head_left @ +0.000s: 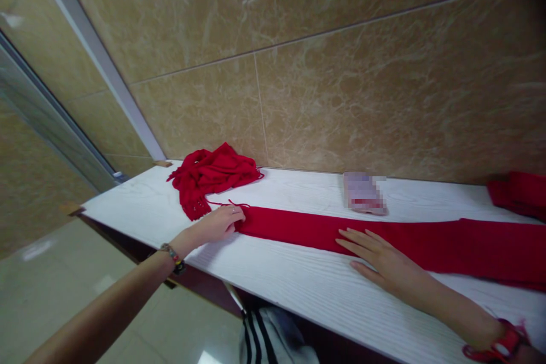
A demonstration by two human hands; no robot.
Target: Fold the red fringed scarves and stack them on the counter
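Note:
A long red scarf [294,226] is laid out in a folded strip along the white table. At its left end, my left hand [224,222] is closed with curled fingers over the edge; the fingertips are partly hidden. My right hand [379,256] rests flat on the strip farther right, its fingers stretched out and slightly apart. Behind my left hand lies a crumpled red fringed scarf [213,170] in a loose heap. Thin red strands show beside my left fingers.
A pixelated, flat phone-like object [362,193] lies near the wall [362,96]. More folded red cloth [518,193] is at the far right. The white table [281,273] ends at its left and front edges. A striped garment [268,335] shows below the front edge.

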